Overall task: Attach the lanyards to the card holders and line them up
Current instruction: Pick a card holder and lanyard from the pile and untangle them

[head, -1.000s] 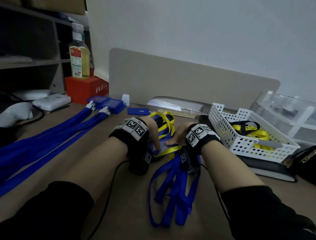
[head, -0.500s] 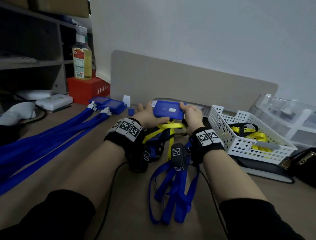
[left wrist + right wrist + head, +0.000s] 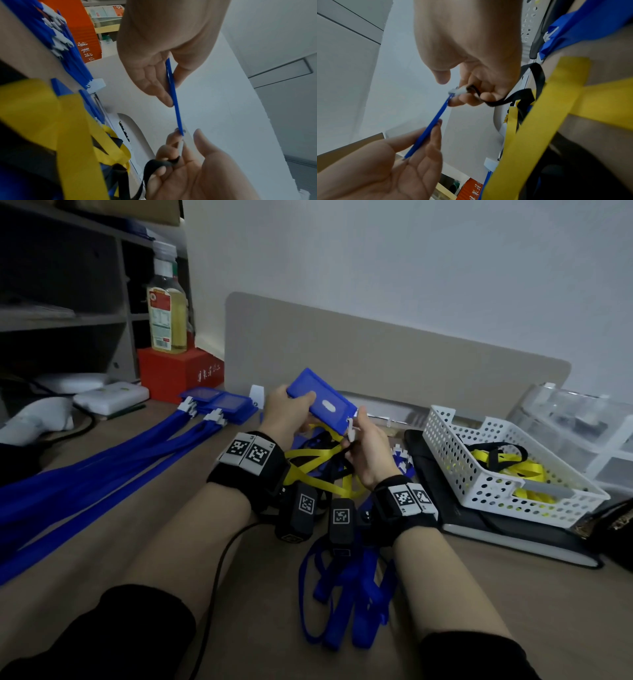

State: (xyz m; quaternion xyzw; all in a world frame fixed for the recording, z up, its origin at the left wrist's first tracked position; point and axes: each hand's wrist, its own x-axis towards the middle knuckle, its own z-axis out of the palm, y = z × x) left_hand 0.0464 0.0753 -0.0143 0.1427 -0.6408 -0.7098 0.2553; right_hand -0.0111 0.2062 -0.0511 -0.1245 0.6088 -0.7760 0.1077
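My left hand (image 3: 289, 409) pinches a blue card holder (image 3: 322, 405) between thumb and fingers and holds it tilted above the table. In the left wrist view the card holder (image 3: 172, 89) shows edge-on. My right hand (image 3: 356, 436) pinches the white clip (image 3: 457, 91) of a black lanyard (image 3: 513, 98) and holds it against the holder's lower end. The black strap (image 3: 159, 163) hangs from the curled right fingers. Under both hands lie tangled yellow lanyards (image 3: 318, 460).
Blue lanyards clipped to card holders (image 3: 219, 405) lie in a row at the left. A loose blue lanyard pile (image 3: 346, 587) sits near me. A white basket (image 3: 445, 440) with yellow lanyards stands on a black notebook (image 3: 496, 529) at the right. A red box (image 3: 178, 374) carries a bottle.
Both hands rose from the lanyard pile with the blue card holder. The left hand now holds it alone and tilted, and the right hand has brought a white clip to its end.
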